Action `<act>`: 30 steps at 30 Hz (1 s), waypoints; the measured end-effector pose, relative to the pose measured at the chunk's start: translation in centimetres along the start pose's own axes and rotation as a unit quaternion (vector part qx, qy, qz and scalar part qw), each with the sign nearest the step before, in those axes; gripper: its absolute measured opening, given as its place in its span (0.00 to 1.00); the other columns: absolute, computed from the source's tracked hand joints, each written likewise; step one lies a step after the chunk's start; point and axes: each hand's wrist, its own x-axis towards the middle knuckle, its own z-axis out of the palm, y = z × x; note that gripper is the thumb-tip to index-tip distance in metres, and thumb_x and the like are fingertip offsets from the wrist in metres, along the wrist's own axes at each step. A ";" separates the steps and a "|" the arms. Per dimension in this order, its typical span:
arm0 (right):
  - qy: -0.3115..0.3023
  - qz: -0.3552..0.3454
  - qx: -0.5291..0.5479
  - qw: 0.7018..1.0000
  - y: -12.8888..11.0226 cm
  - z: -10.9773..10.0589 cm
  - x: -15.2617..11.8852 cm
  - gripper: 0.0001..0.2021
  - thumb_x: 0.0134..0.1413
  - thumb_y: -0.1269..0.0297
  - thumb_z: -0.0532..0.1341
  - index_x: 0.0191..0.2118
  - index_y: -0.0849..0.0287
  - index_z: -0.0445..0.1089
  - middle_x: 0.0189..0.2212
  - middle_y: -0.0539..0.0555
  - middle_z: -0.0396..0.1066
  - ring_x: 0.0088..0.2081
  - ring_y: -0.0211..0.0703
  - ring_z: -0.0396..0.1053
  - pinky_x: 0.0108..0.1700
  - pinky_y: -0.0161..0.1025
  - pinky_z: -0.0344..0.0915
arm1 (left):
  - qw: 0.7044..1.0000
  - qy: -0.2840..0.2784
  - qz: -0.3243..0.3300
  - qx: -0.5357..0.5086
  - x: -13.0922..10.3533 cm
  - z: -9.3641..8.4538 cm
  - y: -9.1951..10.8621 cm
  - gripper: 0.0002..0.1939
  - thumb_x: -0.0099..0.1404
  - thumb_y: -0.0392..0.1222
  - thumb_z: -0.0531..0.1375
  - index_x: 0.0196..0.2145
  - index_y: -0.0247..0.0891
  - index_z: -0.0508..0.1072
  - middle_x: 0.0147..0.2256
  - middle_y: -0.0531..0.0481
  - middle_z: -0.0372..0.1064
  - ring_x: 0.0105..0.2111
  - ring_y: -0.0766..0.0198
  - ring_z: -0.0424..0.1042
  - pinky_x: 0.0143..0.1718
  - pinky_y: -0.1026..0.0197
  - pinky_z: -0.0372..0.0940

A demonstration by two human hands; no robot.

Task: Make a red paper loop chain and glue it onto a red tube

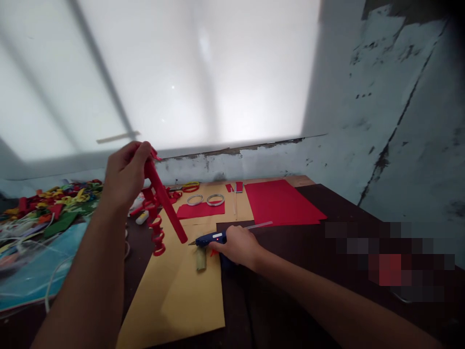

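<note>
My left hand point(127, 169) is raised and closed round the upper end of a red tube point(167, 206), which slants down to the right. A curled red strip point(157, 235) dangles beside the tube. My right hand point(240, 245) grips a blue glue gun point(210, 238), its nozzle pointing left, close to the tube's lower end but apart from it. A clear glue stick point(259, 225) sticks out behind the gun. Just below the nozzle, a short greenish roll point(201, 259) stands on the tan sheet point(181, 300).
Red sheets point(281, 201) lie behind my right hand. Two silver rings point(215, 199) rest near a smaller red sheet point(199, 210), with yellow-handled scissors point(191, 186) behind. Colourful scraps point(54, 208) and a blue plastic sheet point(39, 271) fill the left. A wall point(399, 160) borders the table.
</note>
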 end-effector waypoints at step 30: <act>0.026 -0.013 -0.063 0.998 -0.9 1.3 -1.8 0.25 0.58 0.45 0.56 0.36 0.64 0.78 0.33 0.66 0.78 0.36 0.59 0.77 0.35 0.45 0.70 | 0.982 0.041 0.053 -0.179 2.0 3.4 3.2 0.11 0.64 0.44 0.57 0.27 0.39 0.74 0.25 0.51 0.64 0.25 0.68 0.62 0.23 0.62 0.59</act>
